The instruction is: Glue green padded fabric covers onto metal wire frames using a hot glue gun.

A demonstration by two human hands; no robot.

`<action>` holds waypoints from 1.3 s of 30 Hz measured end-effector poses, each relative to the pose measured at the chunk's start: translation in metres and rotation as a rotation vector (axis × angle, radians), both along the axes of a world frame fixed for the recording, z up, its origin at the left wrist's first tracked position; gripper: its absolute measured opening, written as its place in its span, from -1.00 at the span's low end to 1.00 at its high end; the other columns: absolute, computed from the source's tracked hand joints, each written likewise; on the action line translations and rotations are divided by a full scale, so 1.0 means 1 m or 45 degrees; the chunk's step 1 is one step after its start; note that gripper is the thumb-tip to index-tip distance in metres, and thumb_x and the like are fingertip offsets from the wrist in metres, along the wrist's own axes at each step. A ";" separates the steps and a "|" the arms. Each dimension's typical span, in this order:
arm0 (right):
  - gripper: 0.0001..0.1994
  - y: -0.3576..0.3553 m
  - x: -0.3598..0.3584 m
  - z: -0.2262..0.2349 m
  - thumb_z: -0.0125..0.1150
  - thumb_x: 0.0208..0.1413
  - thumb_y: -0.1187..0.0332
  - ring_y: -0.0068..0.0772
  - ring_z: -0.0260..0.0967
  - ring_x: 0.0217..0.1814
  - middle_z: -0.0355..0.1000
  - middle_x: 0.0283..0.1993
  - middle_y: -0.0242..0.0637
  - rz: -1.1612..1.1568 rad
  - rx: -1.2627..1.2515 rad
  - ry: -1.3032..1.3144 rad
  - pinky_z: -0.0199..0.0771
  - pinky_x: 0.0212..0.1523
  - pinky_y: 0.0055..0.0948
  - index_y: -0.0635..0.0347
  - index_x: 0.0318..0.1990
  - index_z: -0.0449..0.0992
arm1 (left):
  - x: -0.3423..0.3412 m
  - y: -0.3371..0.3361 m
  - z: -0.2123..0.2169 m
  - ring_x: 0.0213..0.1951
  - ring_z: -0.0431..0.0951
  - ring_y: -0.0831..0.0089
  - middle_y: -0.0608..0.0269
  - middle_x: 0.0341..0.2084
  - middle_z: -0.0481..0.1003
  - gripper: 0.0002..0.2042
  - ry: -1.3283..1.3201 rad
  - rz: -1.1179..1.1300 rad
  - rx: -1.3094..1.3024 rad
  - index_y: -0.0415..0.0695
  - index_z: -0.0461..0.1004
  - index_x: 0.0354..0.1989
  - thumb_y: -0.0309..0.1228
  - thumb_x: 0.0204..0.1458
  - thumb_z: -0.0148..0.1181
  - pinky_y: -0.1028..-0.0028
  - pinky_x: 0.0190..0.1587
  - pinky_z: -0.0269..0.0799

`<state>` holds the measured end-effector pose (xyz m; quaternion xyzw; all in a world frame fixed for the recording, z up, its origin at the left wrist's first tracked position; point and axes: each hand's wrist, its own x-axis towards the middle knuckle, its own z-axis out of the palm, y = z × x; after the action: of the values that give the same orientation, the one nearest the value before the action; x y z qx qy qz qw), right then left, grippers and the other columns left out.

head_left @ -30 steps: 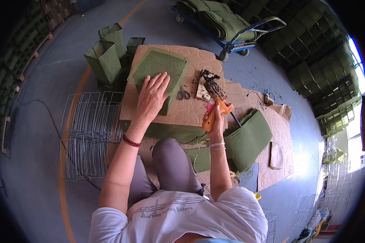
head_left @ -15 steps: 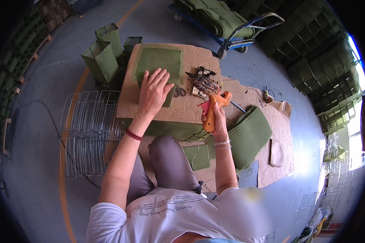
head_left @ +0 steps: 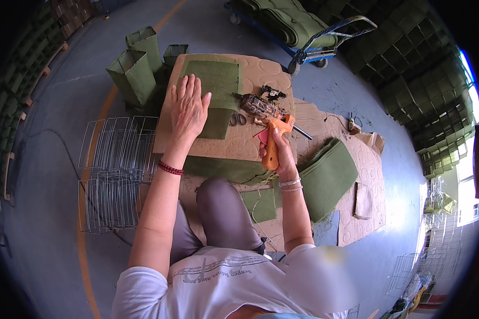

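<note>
Clenched around the orange glue gun, the right hand holds it nozzle-up. Left hand lies spread flat on the green felt; press evenly so it stays smooth.

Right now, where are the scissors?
In the head view, the scissors lie on the tan board, between the green felt piece and the orange glue gun in the right hand.

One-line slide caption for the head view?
Left hand flat on green felt piece; right hand grips orange glue gun.
</note>
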<state>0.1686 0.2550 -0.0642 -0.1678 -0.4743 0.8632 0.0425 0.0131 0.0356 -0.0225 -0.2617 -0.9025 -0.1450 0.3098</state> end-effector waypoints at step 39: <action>-0.60 0.022 -0.039 0.009 0.03 0.16 -0.04 -0.46 0.32 -0.62 0.37 -0.53 -0.28 0.067 0.134 -0.004 0.39 -0.58 -0.46 0.18 -0.26 0.35 | 0.001 0.002 -0.001 0.29 0.06 0.19 -0.02 0.21 0.18 -0.47 -0.138 0.058 -0.045 -0.34 0.18 0.19 -0.12 0.23 -0.31 0.14 0.32 -0.14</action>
<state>0.1299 0.2771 -0.0552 -0.1542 -0.5233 0.8376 0.0278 0.0139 0.0373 -0.0231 -0.2385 -0.9261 -0.1358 0.2590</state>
